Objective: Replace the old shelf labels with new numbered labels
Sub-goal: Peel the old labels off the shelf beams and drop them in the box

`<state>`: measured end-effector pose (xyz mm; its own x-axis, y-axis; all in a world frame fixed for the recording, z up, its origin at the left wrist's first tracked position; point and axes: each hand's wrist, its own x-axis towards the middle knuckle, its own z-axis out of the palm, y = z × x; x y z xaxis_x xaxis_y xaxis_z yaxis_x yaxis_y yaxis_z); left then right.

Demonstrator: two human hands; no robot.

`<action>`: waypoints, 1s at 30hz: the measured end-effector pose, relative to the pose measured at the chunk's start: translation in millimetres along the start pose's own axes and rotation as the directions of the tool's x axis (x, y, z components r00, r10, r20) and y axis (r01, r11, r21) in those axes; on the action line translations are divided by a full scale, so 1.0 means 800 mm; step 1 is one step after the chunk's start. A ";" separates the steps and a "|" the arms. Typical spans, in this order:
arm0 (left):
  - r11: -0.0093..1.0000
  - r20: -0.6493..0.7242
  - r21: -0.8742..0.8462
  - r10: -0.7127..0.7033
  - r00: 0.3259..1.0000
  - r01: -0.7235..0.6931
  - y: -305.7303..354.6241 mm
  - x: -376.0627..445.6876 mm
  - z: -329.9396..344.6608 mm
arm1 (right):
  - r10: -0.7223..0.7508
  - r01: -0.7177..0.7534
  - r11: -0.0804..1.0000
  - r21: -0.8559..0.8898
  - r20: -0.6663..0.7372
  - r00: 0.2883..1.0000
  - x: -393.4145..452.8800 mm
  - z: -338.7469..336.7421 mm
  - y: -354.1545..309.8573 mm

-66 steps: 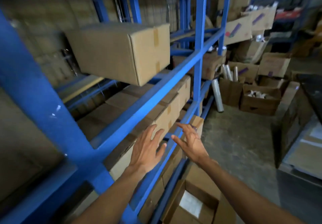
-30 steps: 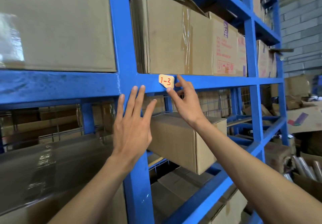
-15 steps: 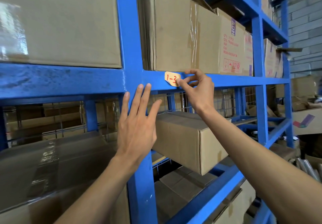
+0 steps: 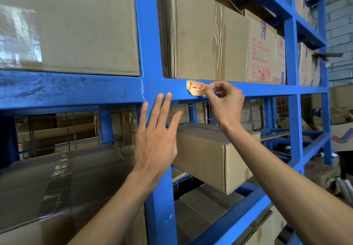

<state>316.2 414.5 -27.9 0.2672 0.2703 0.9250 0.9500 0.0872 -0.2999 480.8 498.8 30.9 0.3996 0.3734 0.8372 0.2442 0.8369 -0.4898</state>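
The right hand (image 4: 225, 99) has curled since a moment ago and now pinches the right edge of the old label (image 4: 195, 88) "1-3" on the blue shelf beam (image 4: 267, 90); peeling probably begins. The left hand (image 4: 156, 139) stays open, fingers on the upright post (image 4: 150, 34). Closed cardboard boxes (image 4: 200, 40) fill the shelves; their contents are hidden.

Both bare forearms rise from the bottom of the frame toward its centre. The left hand (image 4: 155, 139) is spread flat, back to the camera, fingers (image 4: 162, 109) straight and pointing up. The right hand (image 4: 226, 101), right of centre, is curled, thumb and forefinger pinched together.
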 end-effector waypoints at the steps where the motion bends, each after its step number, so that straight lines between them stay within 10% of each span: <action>1: 1.000 0.000 -0.003 0.001 1.000 -0.001 0.000 0.000 0.000 | -0.008 0.009 1.000 0.030 -0.012 1.000 -0.003 -0.002 -0.001; 17: 0.970 -0.011 -0.244 0.006 1.000 -0.009 0.030 -0.053 0.008 | 0.120 -0.114 0.993 -0.042 0.194 0.974 -0.085 -0.098 0.027; 30: 0.904 0.514 -0.396 0.362 0.778 -0.159 0.128 -0.234 0.061 | 0.493 -0.337 0.821 -0.461 0.273 0.826 -0.225 -0.198 0.131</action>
<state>355.2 419.6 -243.3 0.4686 0.7344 0.4910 0.8806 -0.3438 -0.3261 574.5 456.2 -209.9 0.2093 0.8300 0.5170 0.4731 0.3768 -0.7964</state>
